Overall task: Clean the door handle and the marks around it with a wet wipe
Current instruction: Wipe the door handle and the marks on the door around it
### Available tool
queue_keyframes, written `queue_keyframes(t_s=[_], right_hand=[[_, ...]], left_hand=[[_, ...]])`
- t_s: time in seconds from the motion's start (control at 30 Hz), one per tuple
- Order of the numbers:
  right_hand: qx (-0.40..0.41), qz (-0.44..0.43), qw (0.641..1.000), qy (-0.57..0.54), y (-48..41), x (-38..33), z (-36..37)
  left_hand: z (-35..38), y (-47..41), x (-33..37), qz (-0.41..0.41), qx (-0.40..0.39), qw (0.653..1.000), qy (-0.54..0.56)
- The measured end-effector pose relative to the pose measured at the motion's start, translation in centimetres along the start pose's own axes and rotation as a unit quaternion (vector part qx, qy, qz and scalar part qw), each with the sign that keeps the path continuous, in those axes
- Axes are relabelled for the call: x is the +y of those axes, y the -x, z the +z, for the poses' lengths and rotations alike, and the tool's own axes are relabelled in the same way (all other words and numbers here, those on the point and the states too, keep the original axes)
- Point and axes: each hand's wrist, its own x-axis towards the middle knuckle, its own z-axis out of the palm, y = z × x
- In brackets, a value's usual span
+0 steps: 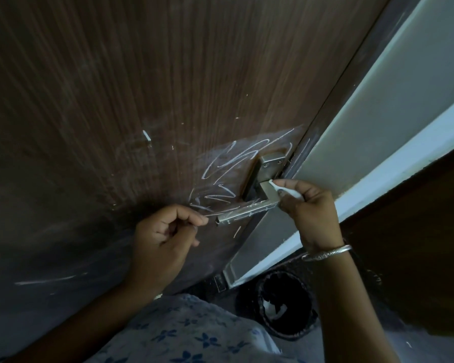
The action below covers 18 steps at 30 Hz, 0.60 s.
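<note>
A dark brown wooden door (116,100) fills the view. Its metal lever handle (249,209) with a square plate (271,159) sits near the door's right edge. White scribbled marks (220,166) cover the wood to the left of the plate, and short white streaks lie on the lever. My right hand (312,208) pinches a thin white piece (286,189), whose tip touches the handle's corner; I cannot tell whether it is a rolled wipe or a stick. My left hand (163,237) is curled with its fingers closed, index tip just left of the lever's free end.
A white door frame and wall (378,113) run along the door's right edge. A black round bin (286,305) stands on the floor below. A dark wooden surface (417,244) is at the right. More faint white streaks (45,280) lie on the door's lower left.
</note>
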Motion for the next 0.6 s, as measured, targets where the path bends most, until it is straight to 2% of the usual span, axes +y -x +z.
queue_keyframes(t_s=[0.13,0.3,0.47,0.6], right_hand=[[-0.046,0.008,0.999,-0.009,0.1,0.1,-1.0],[-0.010,-0.014,1.000,-0.018,0.1,0.3,0.0],[-0.038,-0.017,0.999,-0.022,0.5,0.3,-0.9],[-0.015,-0.035,0.999,-0.025,0.2,-0.1,-0.2]], left_hand=[[-0.1,0.0,-0.1,0.004,-0.004,1.000,-0.004],[-0.3,-0.1,-0.2,0.008,-0.007,1.000,-0.003],[-0.2,-0.2,-0.4,0.003,-0.004,1.000,0.002],[-0.2,-0.3,-0.5,-0.003,-0.009,1.000,-0.002]])
